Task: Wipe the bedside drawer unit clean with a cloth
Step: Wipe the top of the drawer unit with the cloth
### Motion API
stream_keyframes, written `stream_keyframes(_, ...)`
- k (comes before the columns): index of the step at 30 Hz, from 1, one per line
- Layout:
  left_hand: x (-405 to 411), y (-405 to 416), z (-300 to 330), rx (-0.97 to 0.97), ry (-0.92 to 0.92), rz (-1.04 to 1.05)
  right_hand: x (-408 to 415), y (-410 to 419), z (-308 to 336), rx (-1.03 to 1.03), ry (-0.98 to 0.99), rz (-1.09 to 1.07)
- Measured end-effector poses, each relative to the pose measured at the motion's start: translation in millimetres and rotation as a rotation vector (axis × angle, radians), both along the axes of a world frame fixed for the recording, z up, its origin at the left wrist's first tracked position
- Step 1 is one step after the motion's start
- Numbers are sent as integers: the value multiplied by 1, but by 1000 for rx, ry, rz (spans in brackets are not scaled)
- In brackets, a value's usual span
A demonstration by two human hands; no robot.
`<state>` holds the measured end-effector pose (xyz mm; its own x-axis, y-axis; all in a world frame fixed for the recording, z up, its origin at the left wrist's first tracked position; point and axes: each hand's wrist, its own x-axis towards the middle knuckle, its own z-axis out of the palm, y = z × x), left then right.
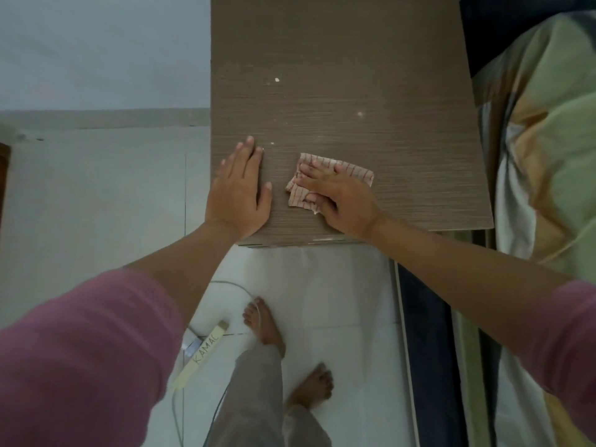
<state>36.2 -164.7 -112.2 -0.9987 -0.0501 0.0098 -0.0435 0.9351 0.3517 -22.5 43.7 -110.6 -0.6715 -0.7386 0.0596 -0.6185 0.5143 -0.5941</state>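
Observation:
The bedside drawer unit (348, 91) shows its brown wood-grain top, seen from above, with a few small white specks on it. A folded white cloth with red checks (351, 171) lies on the near part of the top. My right hand (342, 198) presses flat on the cloth, fingers spread over it. My left hand (240, 191) rests flat and empty on the unit's near left corner, fingers together, just left of the cloth.
A bed with a green and yellow cover (548, 140) runs along the right side. A white tiled floor (96, 204) lies to the left. A power strip (201, 353) with cables sits on the floor by my bare feet (263, 322).

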Motion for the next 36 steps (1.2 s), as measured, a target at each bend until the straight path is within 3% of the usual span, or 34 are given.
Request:
stream_keyframes(9, 1, 2, -2, -33, 46, -9, 34, 11, -3, -44, 90, 3)
stream_keyframes(22, 1, 1, -7, -40, 48, -13, 64, 17, -2, -60, 24, -62)
stream_keyframes(29, 3, 1, -8, -26, 39, -19, 89, 18, 16, -41, -134, -108)
stream_keyframes(33, 3, 2, -6, 3, 20, -19, 88, 17, 39, 83, -296, -128)
stream_keyframes(36, 5, 0, -6, 4, -6, -25, 83, 12, 61, -11, -377, -215)
